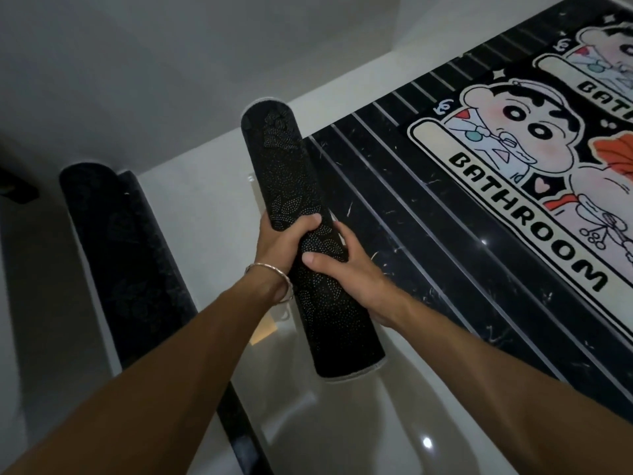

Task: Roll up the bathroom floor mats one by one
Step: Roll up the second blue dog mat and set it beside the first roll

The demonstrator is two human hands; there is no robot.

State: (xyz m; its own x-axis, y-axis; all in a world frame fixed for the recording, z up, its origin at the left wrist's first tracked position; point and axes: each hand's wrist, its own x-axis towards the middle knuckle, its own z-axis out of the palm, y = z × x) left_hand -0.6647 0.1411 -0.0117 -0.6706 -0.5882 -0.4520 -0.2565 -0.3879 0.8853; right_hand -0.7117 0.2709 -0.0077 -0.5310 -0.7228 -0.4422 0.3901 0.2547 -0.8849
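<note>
A rolled mat (pixel 291 173), black with a dotted backing, is held up above the white floor, its length running away from me. My left hand (pixel 282 241) grips the roll from the left, fingers curled over its top. From the right, my right hand (pixel 346 269) wraps round the same roll, thumb across it. Another rolled black mat (pixel 116 241) lies on the floor at the left. A flat mat (pixel 534 186) with a cartoon figure and the word BATHROOM lies on the black striped floor at the right. Behind it, a second flat mat (pixel 603 60) of the same print shows partly.
The black striped floor section (pixel 411 214) has thin pale lines and meets the glossy white floor (pixel 342 433) in front of me. White walls (pixel 171 63) rise behind. A bangle (pixel 274 279) circles my left wrist.
</note>
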